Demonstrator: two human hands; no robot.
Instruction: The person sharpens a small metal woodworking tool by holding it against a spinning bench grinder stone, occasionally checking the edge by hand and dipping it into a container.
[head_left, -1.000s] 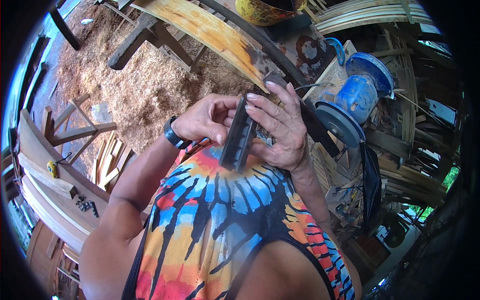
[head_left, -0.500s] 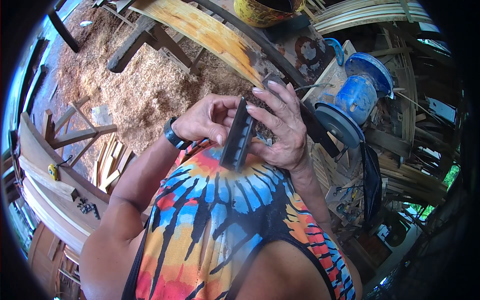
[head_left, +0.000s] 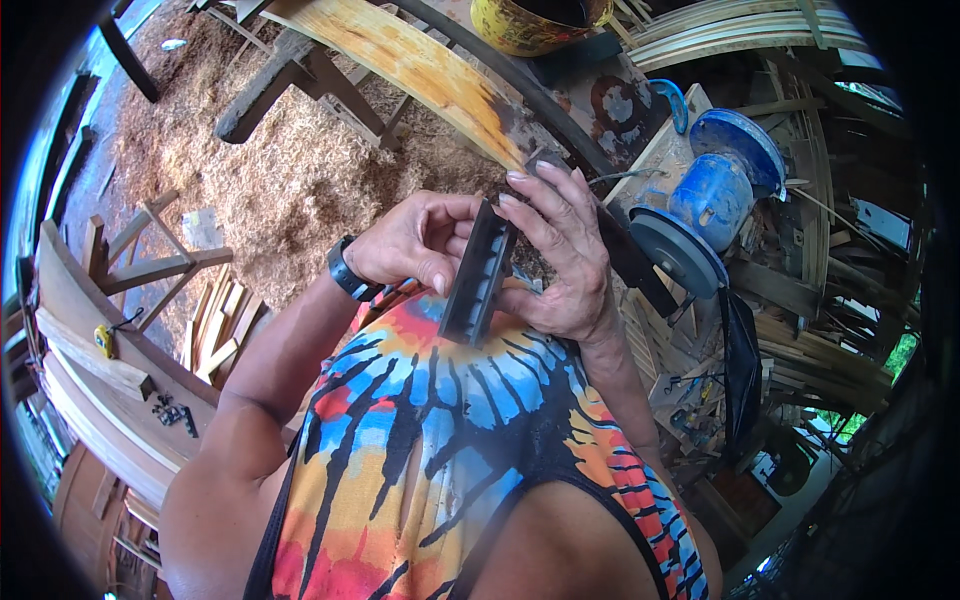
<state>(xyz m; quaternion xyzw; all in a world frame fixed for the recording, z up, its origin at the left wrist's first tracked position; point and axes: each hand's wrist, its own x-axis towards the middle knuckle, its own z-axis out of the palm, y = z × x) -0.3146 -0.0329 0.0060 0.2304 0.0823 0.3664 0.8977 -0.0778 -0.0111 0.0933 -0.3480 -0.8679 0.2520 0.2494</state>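
Observation:
My left hand (head_left: 420, 240) grips a dark, straight bar (head_left: 478, 278) in front of my chest, thumb on its near face and fingers curled behind. The bar looks like metal, with a row of evenly spaced slots along one face. It tilts, its upper end leaning away to the right. On the other side, my right hand (head_left: 565, 255) takes the bar between thumb and index finger, its other fingers stretched upward. The right thumb's tip is partly hidden behind the bar.
A blue bench grinder (head_left: 712, 200) stands on a board at the right. Wood shavings (head_left: 310, 170) cover the ground ahead, beneath a long plank (head_left: 420, 70). Small dark parts (head_left: 175, 413) and a yellow tape measure (head_left: 104, 341) lie on timber at the left. A yellow bucket (head_left: 530, 30) sits at the far side.
The bar has turned slightly, so its slotted face shows more broadly. Both hands stay nearly in place around it.

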